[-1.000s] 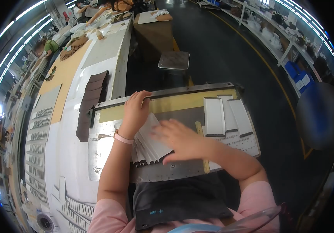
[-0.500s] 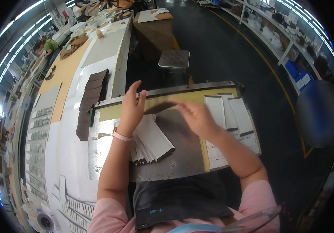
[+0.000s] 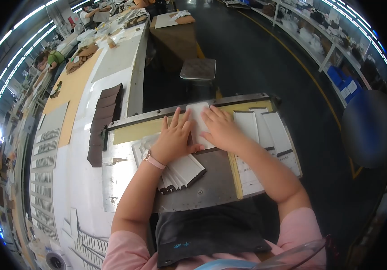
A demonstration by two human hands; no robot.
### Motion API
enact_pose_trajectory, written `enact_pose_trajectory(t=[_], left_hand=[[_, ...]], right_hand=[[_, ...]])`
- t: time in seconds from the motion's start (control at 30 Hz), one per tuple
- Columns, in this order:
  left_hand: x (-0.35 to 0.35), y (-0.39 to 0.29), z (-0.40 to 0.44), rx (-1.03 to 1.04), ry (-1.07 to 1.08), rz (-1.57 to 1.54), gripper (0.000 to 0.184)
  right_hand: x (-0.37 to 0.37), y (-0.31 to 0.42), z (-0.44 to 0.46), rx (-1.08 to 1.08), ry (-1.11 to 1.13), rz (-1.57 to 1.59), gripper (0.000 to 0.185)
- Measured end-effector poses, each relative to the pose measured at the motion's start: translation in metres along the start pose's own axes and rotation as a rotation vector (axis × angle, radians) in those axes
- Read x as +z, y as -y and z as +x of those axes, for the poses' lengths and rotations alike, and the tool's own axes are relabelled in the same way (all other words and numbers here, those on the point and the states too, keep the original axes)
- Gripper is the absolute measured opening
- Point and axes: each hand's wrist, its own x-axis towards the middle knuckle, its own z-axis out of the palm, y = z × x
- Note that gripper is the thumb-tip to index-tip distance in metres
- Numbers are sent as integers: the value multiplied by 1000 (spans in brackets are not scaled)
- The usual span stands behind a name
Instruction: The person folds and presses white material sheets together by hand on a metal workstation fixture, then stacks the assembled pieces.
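A white panel [image 3: 199,120] with a dark brown lower edge lies flat on the metal-topped board [image 3: 216,180]. My left hand [image 3: 174,138] rests on its left side, fingers spread. My right hand [image 3: 220,128] presses on its right side, fingers stretched out and the thumb lying across it. Partly under my left hand and wrist is a fanned stack of white panels [image 3: 183,172] with brown edges. Two more such pieces, a white panel [image 3: 246,127] and another panel [image 3: 278,131], lie on the board's right end.
Overlapping brown panels [image 3: 104,121] lie on the white table [image 3: 78,180] to the left. Rows of narrow strips [image 3: 45,175] are farther left. A metal stool [image 3: 198,69] stands beyond the board. Shelves with blue bins [image 3: 344,81] are at the right; people work at the far left.
The panel was raised with its brown side showing, at my right hand; now it lies flat, white side up. My left hand has come down from upright onto it, and my right hand lies flat.
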Motion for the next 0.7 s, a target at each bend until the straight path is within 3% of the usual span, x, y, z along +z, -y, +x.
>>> enact_pose_trajectory(t=[0.07,0.27,0.7], left_hand=[[-1,1,1,-16,55,-17,86],[13,8,1,23,-93,-39,95],[0,1,1,-17,-14,-40,91]], right_hand=[[12,-2,1,22,3,-41,57],[11,3,4,51,-33,-5,60],[13,-3,8,43,-78,61,59]])
